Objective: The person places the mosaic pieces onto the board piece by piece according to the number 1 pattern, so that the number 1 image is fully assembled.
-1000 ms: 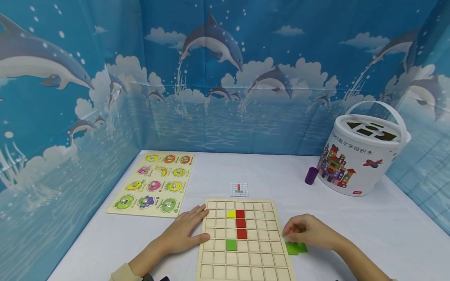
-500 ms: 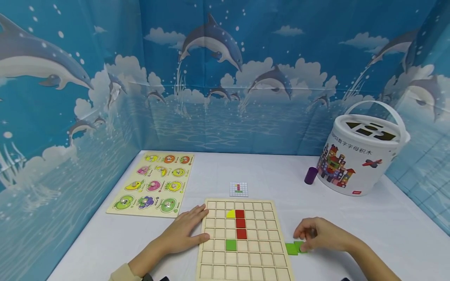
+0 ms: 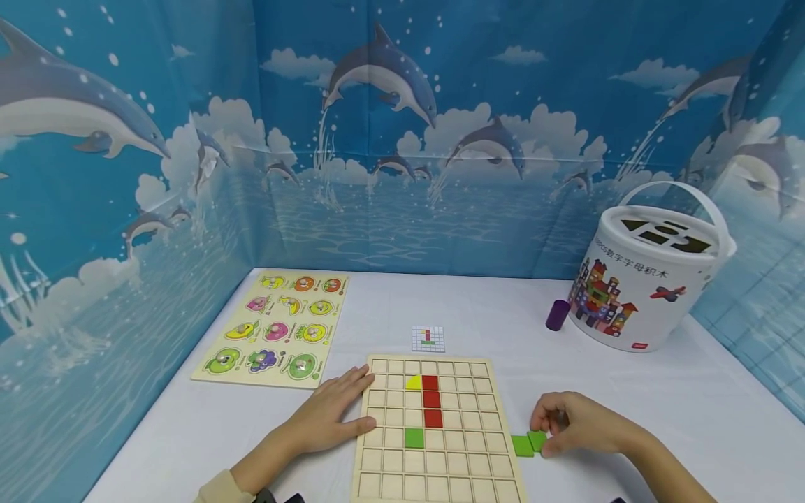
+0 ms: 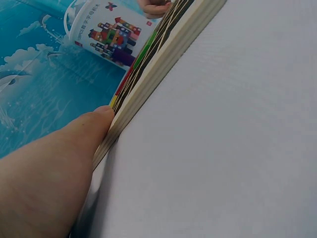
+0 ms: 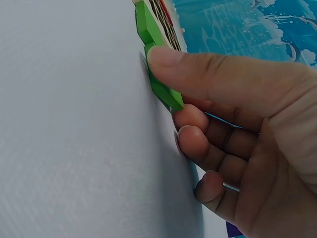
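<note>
A wooden grid board (image 3: 465,447) lies on the table, holding a yellow rounded tile (image 3: 414,383), a column of red square tiles (image 3: 432,399) and one green square tile (image 3: 414,438). My left hand (image 3: 327,416) rests flat at its left edge, fingers extended; in the left wrist view the thumb (image 4: 94,124) touches the board's side. To the right of the board are two loose green square tiles, the nearer one (image 3: 523,446) against the board's edge. My right hand (image 3: 581,423) pinches the farther green square tile (image 5: 168,94) between thumb and fingers, its edge meeting the other tile.
Beyond the board lies a small printed pattern card (image 3: 428,339). A fruit puzzle board (image 3: 277,332) is at the left. At the back right stand a white bucket (image 3: 648,279) with a shape-cut lid and a purple cylinder (image 3: 557,315).
My right hand has moved rightward from beside the board's edge and taken hold of the right-hand green tile, which has turned slightly. The left hand has stayed still.
</note>
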Available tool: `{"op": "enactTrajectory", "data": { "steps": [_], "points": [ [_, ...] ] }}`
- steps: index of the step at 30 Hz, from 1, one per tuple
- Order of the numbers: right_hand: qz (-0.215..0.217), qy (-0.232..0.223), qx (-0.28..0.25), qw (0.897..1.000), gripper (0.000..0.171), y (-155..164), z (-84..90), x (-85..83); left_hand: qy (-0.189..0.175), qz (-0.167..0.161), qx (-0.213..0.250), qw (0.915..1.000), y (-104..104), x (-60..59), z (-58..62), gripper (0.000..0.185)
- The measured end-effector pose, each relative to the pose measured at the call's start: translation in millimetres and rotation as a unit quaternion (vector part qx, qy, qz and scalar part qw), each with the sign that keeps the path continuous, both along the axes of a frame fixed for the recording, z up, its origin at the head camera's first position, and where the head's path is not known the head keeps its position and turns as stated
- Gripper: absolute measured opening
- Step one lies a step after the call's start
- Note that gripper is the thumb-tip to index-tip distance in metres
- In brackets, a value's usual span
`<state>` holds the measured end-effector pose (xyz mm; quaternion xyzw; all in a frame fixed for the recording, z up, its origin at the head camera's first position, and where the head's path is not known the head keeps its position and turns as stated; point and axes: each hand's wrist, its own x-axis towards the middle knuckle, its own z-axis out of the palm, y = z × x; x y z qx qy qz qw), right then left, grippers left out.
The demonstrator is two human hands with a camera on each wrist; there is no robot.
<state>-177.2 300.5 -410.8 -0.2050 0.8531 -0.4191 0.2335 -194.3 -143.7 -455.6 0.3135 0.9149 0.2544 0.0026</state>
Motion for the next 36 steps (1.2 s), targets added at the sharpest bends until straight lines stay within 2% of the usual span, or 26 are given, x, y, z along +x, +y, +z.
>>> {"op": "enactTrajectory", "data": {
  "steps": [14,28,36],
  "points": [
    [-0.003,-0.010,-0.004,1.000,0.029,-1.1,0.0,-1.0,-0.002,0.005,-0.004,1.0000,-0.6,-0.2,-1.0,0.076],
    [0.016,0.027,-0.024,0.999,0.020,0.5,-2.0,-1.5,0.002,0.002,-0.001,1.0000,-0.9,0.4,-0.8,0.075],
    [0.022,0.023,-0.066,0.997,0.015,1.8,-2.6,-3.4,0.001,0.000,0.001,1.0000,-0.8,1.8,0.8,0.074]
  ]
}}
